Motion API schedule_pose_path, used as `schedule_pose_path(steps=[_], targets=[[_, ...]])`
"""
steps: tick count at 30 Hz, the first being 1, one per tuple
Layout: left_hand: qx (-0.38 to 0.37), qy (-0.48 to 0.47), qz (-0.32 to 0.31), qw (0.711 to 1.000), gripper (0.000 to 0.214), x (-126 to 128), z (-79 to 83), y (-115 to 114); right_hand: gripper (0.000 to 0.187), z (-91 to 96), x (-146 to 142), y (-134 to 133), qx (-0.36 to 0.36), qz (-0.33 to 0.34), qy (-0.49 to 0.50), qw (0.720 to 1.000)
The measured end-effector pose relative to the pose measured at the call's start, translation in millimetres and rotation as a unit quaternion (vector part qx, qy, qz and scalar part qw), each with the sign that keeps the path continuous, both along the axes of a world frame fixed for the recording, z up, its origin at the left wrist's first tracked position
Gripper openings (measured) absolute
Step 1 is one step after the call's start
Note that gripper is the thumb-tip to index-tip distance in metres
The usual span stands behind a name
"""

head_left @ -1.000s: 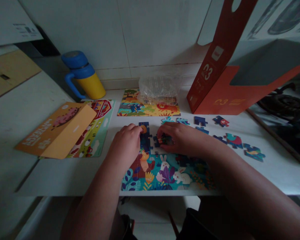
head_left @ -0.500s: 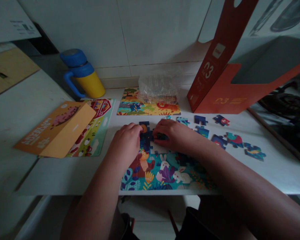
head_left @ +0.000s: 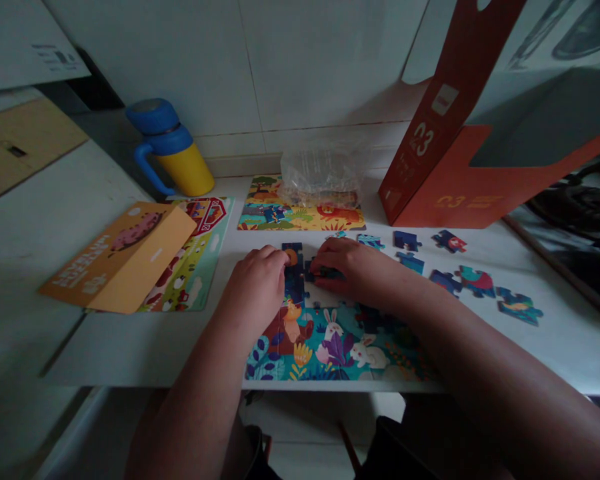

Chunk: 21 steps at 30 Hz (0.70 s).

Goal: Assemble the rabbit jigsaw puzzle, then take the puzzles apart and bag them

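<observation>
A partly joined jigsaw puzzle [head_left: 330, 347] with rabbits and a bear lies at the table's front edge. My left hand [head_left: 260, 277] is closed at its upper left, thumb and fingertips against a dark blue puzzle piece [head_left: 293, 260] with an orange round shape. Just right of that column, my right hand [head_left: 343, 267] pinches another dark blue puzzle piece [head_left: 309, 271], mostly hidden by the fingers. My right forearm covers part of the puzzle's right side. Several loose puzzle pieces [head_left: 477, 281] lie to the right and behind my right hand.
An orange box [head_left: 440, 193] stands at the back right. Behind the puzzle, a crumpled plastic bag [head_left: 320, 173] rests on a yellow picture sheet [head_left: 300, 217]. An orange folded card [head_left: 125, 260] overlaps a farm picture [head_left: 207, 267] at left, near a blue-and-yellow flask [head_left: 180, 160].
The whole view has shifted slightly, so things appear a little farther right. Both hands keep nearly the same place and grip at the puzzle.
</observation>
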<state>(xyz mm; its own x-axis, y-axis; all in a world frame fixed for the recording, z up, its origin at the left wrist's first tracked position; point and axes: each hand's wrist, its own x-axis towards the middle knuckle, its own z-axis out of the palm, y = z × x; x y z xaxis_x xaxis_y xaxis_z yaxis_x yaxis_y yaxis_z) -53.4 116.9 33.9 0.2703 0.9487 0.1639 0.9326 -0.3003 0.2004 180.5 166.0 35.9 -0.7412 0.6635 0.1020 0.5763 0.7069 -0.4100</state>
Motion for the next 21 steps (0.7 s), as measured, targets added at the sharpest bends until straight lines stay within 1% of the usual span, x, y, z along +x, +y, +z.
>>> schedule_pose_path(steps=[7, 12, 18, 21], targets=[[-0.009, 0.008, 0.002, 1.000, 0.024, 2.1, 1.8, -1.5, 0.020, -5.7, -1.7, 1.2, 0.012, 0.011, 0.015, 1.000], [-0.008, 0.003, 0.001, 1.000, 0.024, 2.3, 1.3, -1.8, 0.022, -7.1, 0.4, 1.2, 0.019, 0.010, 0.008, 1.000], [-0.003, 0.010, 0.003, 1.000, 0.023, 3.3, 1.7, -3.0, 0.022, -5.2, -0.1, -0.2, 0.022, 0.010, 0.003, 1.000], [-0.003, 0.008, 0.001, 1.000, 0.023, 2.7, 1.6, -3.0, 0.023, 0.0, 2.5, -0.2, 0.015, 0.011, 0.023, 1.000]])
